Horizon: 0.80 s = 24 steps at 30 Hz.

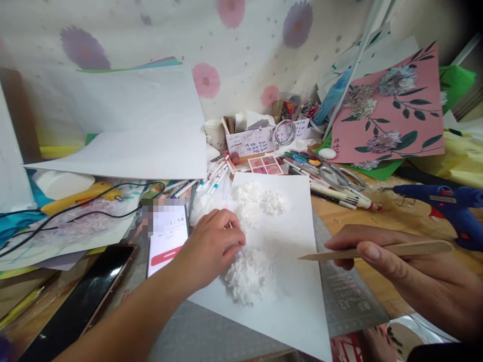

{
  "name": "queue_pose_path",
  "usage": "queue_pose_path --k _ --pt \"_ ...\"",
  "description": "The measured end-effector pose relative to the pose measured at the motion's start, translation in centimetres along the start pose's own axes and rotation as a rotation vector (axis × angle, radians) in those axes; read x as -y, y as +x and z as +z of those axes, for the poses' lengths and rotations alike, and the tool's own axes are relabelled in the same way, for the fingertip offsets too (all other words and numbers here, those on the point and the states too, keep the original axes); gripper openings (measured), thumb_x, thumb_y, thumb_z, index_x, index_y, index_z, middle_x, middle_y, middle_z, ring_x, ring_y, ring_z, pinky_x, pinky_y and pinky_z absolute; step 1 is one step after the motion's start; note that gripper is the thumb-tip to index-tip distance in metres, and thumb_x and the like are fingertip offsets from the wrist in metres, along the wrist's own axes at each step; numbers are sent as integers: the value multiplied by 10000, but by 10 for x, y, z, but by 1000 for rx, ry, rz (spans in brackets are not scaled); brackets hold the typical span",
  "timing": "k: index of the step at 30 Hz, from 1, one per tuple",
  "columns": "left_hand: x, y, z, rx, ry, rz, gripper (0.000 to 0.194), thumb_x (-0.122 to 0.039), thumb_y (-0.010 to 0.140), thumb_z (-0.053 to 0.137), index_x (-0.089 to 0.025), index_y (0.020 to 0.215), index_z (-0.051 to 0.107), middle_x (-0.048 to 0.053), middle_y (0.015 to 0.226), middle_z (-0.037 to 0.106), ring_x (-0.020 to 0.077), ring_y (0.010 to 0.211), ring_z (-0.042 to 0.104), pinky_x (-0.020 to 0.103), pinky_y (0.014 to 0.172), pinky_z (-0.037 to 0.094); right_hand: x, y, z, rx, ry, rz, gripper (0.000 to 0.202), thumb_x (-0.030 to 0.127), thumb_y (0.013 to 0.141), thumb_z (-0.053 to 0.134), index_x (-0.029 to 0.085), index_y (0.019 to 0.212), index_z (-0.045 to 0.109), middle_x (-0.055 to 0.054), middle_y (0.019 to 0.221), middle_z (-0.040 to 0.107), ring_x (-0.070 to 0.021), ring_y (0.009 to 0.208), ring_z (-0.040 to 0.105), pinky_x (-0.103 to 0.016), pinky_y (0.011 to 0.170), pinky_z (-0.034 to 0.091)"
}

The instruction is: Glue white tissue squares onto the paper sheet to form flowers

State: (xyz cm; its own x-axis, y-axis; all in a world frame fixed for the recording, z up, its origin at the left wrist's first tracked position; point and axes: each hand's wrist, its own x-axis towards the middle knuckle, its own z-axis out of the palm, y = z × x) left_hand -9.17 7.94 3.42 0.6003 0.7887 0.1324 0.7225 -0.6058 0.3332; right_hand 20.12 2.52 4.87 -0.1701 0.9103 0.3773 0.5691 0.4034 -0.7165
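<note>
A white sheet of paper lies on a grey cutting mat. Glued or resting on its near half is a round, ruffled white paper flower, and smaller white ruffled clusters sit at its far end. My left hand is over the sheet's left side, fingertips pinched together at the upper edge of the near flower; whatever is between them is hidden. Held like a pen in my right hand is a flat wooden stick, its pointed tip hovering over the sheet's right side, apart from the flowers.
A phone displaying 1:14 lies left of the sheet, near a dark phone and a yellow glue gun. Right are a blue glue gun, scissors and markers. A pink flower picture leans behind.
</note>
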Motion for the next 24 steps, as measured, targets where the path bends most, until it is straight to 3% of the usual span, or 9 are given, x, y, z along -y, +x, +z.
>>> queue_pose_path --k 7,9,13,18,24 --pt "-7 -3 -3 -243 -43 -25 134 -106 821 512 -208 766 578 32 939 543 188 916 499 336 805 418 1 3 0 -4 -4 -95 189 372 900 523 364 928 710 31 784 743 -137 681 716 -162 599 600" --pt "-14 -4 -2 -264 -91 -22 131 -105 826 506 -206 766 565 30 912 561 182 894 510 329 794 420 1 3 1 1 -8 -101 188 374 904 516 363 947 699 32 797 740 -137 709 711 -175 640 602" --pt "-26 -6 2 -173 -136 49 156 -95 832 491 -198 729 546 14 798 594 171 802 518 327 753 405 5 3 3 83 54 -103 181 336 919 498 362 981 667 44 799 725 -130 747 693 -162 617 588" --pt "-28 -7 2 -67 -116 52 152 -134 860 471 -204 751 551 -3 739 604 161 745 523 316 723 399 15 4 4 133 56 -67 166 324 910 517 343 933 680 51 794 722 -120 750 682 -150 604 565" --pt "-31 -8 1 42 -261 -125 98 -169 831 515 -220 766 569 -23 764 610 147 736 550 280 672 420 18 5 4 130 101 -49 201 338 911 506 282 904 698 2 752 724 -163 695 692 -206 573 580"
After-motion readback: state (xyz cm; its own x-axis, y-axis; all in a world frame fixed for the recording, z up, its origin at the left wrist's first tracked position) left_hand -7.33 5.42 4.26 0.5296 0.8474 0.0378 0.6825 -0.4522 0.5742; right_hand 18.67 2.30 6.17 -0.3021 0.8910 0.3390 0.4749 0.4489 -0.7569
